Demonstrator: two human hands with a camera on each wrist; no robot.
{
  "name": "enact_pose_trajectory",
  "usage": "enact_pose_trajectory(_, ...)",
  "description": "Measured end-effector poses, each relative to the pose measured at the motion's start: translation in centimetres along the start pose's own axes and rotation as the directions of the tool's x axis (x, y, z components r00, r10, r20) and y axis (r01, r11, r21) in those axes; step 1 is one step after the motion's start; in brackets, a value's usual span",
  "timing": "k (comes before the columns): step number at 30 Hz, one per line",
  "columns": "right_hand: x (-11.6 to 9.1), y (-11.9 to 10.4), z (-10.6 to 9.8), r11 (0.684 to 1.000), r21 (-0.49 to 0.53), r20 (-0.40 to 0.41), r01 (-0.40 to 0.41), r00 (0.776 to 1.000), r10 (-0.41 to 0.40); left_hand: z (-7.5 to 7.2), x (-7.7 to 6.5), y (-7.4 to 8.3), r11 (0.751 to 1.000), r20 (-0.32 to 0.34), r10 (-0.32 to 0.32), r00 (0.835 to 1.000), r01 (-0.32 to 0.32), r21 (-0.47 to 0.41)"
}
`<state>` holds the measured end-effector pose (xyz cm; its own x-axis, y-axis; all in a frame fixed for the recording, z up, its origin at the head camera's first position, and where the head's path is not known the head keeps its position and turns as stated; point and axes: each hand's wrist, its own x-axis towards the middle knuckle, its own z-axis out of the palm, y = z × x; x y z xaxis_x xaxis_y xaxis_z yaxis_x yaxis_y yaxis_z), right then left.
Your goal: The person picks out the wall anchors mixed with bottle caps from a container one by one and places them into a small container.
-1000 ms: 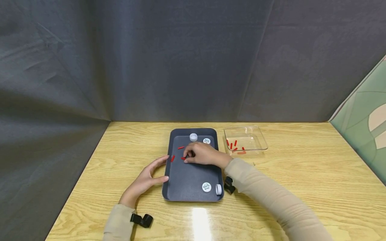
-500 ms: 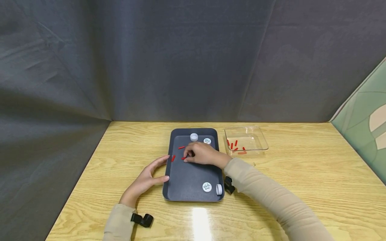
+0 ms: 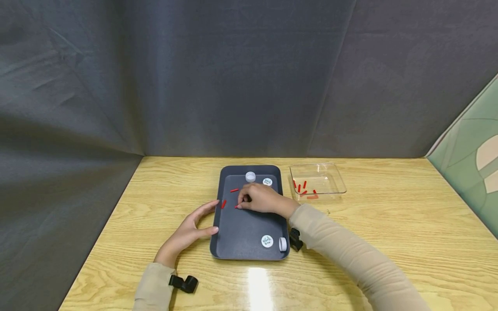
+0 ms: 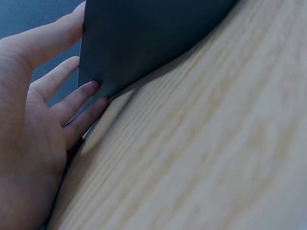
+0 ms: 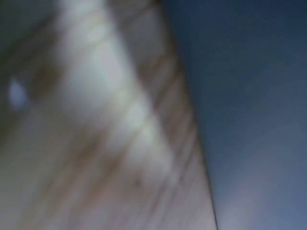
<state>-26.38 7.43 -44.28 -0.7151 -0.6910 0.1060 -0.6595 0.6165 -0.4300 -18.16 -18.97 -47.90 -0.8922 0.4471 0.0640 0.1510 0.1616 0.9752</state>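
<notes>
On the dark grey tray (image 3: 249,229), my right hand (image 3: 260,198) reaches in from the right. Its thumb and forefinger pinch a small red stick (image 3: 236,207), with only one end showing. Two more red sticks lie nearby on the tray: one red stick (image 3: 234,190) farther back, another red stick (image 3: 223,204) by the left rim. My left hand (image 3: 190,229) spreads its thumb and fingers at the tray's left edge. In the left wrist view, the fingertips of the left hand (image 4: 43,105) meet the tray's outer wall (image 4: 139,43). The right wrist view, blurred, shows no hand.
A clear plastic box (image 3: 336,183) with several red sticks stands right of the tray. A white cap (image 3: 250,176) and a marked white disc (image 3: 267,182) sit at the tray's back. Another marked disc (image 3: 266,241) and a white ring-like cap (image 3: 282,244) are front right.
The red stick at my right fingertips has shifted slightly toward the front and shows less of its length. The left hand and the other things stay put.
</notes>
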Motion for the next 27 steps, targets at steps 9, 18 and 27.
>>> enact_pose_trajectory(9,-0.3,-0.2,-0.6,1.0,0.023,0.008,0.004,1.0,-0.004,0.1,0.0,0.2,1.0,-0.008,-0.013,1.0,0.013,-0.003)
enact_pose_trajectory(18,-0.9,-0.6,-1.6,0.997,0.073,0.026,-0.004,1.0,0.002,0.0,0.0,0.1,1.0,-0.002,0.003,1.0,-0.003,-0.001)
enact_pose_trajectory(27,-1.8,-0.8,-2.3,0.994,0.105,-0.028,-0.007,1.0,0.01,0.0,0.0,0.1,1.0,0.002,0.01,1.0,-0.01,-0.002)
